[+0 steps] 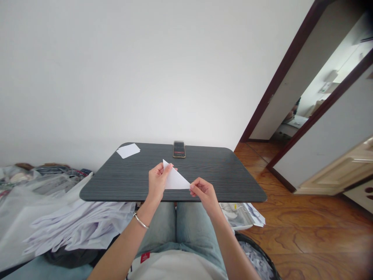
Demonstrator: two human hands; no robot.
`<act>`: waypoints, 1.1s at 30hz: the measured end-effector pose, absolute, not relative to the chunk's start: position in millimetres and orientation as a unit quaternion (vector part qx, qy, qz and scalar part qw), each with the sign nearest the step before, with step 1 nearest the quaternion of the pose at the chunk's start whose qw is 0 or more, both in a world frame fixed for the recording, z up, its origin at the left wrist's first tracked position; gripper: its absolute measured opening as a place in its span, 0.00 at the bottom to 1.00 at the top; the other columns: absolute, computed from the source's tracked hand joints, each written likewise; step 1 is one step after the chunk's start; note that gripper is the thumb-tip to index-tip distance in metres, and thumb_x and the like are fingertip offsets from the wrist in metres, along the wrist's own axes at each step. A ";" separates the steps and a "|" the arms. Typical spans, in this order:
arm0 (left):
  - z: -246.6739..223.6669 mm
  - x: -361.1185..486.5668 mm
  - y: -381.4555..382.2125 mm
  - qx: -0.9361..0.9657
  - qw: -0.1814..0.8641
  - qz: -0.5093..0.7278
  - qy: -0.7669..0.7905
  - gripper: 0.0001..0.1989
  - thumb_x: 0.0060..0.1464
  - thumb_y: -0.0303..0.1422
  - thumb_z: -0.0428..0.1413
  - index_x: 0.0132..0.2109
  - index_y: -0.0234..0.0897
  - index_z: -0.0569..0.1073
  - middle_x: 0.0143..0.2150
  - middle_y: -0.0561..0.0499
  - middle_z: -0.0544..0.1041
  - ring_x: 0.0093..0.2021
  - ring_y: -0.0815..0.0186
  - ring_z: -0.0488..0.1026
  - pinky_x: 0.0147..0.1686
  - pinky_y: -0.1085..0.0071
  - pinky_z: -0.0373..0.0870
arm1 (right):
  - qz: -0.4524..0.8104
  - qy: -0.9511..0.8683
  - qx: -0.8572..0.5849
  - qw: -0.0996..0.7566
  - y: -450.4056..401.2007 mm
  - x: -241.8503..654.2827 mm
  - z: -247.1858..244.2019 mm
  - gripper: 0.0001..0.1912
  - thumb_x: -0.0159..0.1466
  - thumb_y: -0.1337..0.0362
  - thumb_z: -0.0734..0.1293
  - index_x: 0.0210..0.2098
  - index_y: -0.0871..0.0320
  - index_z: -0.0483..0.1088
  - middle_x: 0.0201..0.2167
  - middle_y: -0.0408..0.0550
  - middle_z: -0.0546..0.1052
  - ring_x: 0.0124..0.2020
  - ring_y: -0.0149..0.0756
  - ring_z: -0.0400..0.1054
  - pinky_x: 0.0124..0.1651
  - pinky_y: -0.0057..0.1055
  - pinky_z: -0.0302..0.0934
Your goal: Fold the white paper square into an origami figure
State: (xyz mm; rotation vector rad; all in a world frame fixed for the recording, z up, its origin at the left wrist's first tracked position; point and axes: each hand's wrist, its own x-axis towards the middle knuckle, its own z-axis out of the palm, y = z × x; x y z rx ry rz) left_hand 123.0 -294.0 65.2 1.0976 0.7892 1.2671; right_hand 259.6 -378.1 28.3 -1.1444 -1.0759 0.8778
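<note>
White wall is backing a dark wood-grain desk. Left hand: grip is pinching the left edge of a triangular white paper, thumb on the near face, fingers behind. Right hand: grip is nipping the paper's right corner between thumb and fingertips, no gap. Paper is sitting between both hands over the desk's near part; can't tell if it's touching the desktop. Looks folded; layers too small to separate. For a clean result, best be pinching lightly, matching edges corner to corner, then pressing the crease flat against the desk, left hand anchoring so layers aren't slipping. Outward: silver bracelet is circling the left wrist; smartphone is lying beyond the paper near the far edge; white paper sheets are lying at the far left corner, well apart from both hands.
</note>
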 end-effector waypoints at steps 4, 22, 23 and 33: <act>63.1 121.8 -291.3 0.463 0.605 0.555 0.332 0.13 0.41 0.38 0.61 0.29 0.32 0.72 0.24 0.49 0.78 0.20 0.70 0.70 0.19 0.77 0.64 | 0.381 -0.468 -0.498 0.623 -381.2 264.0 26.5 0.09 0.54 0.61 0.67 0.22 0.58 0.66 0.19 0.40 0.69 0.21 0.27 0.62 0.25 0.24 0.58; 63.0 119.9 -290.5 0.467 0.593 0.572 0.322 0.12 0.43 0.38 0.60 0.30 0.32 0.71 0.26 0.50 0.78 0.20 0.71 0.69 0.20 0.77 0.63 | 0.356 -0.447 -0.519 0.635 -377.5 256.1 27.0 0.12 0.54 0.56 0.67 0.23 0.59 0.68 0.19 0.43 0.72 0.19 0.27 0.64 0.22 0.24 0.60; 62.8 119.7 -290.6 0.470 0.598 0.565 0.320 0.13 0.42 0.38 0.60 0.31 0.32 0.71 0.27 0.50 0.78 0.21 0.70 0.70 0.21 0.77 0.63 | 0.344 -0.447 -0.526 0.637 -377.0 256.4 26.9 0.12 0.54 0.56 0.67 0.23 0.59 0.68 0.19 0.43 0.72 0.19 0.28 0.64 0.22 0.24 0.60; 61.8 124.2 -296.1 0.497 0.621 0.514 0.321 0.13 0.34 0.32 0.65 0.30 0.32 0.72 0.23 0.54 0.75 0.22 0.70 0.70 0.23 0.75 0.66 | 0.307 -0.403 -0.538 0.673 -371.3 260.0 25.8 0.12 0.52 0.56 0.68 0.28 0.60 0.72 0.21 0.46 0.75 0.21 0.32 0.68 0.22 0.25 0.60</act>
